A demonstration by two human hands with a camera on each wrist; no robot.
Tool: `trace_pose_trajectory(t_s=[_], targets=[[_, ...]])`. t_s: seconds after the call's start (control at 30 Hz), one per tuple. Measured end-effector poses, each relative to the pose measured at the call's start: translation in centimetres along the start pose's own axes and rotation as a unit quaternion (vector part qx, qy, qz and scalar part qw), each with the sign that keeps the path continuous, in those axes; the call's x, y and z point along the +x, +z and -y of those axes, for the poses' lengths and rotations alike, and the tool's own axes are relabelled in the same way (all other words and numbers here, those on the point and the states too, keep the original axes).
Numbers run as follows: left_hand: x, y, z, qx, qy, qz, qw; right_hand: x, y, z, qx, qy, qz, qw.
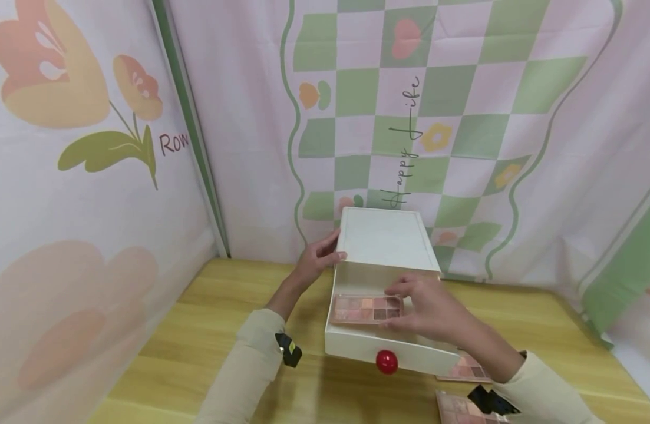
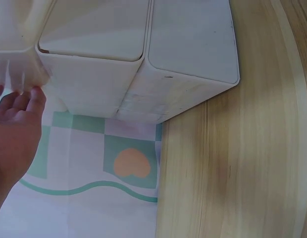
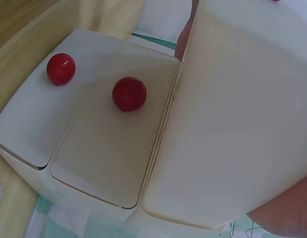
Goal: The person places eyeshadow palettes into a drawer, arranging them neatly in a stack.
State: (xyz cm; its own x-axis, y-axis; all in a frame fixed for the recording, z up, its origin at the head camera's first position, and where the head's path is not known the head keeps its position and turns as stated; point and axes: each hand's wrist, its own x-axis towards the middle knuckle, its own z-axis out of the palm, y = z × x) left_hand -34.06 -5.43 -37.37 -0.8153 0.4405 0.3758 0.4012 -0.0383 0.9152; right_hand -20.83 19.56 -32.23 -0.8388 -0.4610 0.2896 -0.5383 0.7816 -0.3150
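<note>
Makeup palette (image 1: 356, 309) at the open drawer (image 1: 351, 344), left part, right grip (image 1: 424, 305) pinching its right end.
Left grip (image 1: 317, 258) holds the left side of the white box (image 1: 385, 238), thumb at the front edge. Drawer sticks out toward the person, red knob (image 1: 386, 361) on its front. Two more palettes (image 1: 468, 410) lie on the bench (image 1: 181, 341) to the right, near the right forearm, both only partly visible.

Palette (image 1: 359, 310) corner hidden behind right hand (image 1: 432, 310)
</note>
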Motion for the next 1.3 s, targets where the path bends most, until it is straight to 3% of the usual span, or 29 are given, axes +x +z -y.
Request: trace_pose_trajectory(t_s=[0.33,0.53,0.8,1.1,1.3], targets=[[0.0,0.1,0.0,0.001,0.000,0.002,1.0000,0.0,-0.1,0.3,-0.021,0.013,0.033,0.9992],[0.0,0.1,0.0,-0.003,-0.001,0.005,1.0000,0.1,-0.5,0.0,0.001,0.011,0.031,0.9995],[0.0,0.1,0.1,-0.001,-0.005,0.007,1.0000,-0.8,-1.8,-0.9,0.057,-0.039,0.005,0.9976],[0.0,0.0,0.2,0.008,-0.009,-0.004,0.9999,-2.7,-2.9,-2.2,0.060,-0.077,-0.038,0.9945],[-0.1,0.2,0.1,0.009,-0.009,0.000,0.9999,-4.4,-3.8,-3.4,0.067,-0.104,-0.090,0.9883]])
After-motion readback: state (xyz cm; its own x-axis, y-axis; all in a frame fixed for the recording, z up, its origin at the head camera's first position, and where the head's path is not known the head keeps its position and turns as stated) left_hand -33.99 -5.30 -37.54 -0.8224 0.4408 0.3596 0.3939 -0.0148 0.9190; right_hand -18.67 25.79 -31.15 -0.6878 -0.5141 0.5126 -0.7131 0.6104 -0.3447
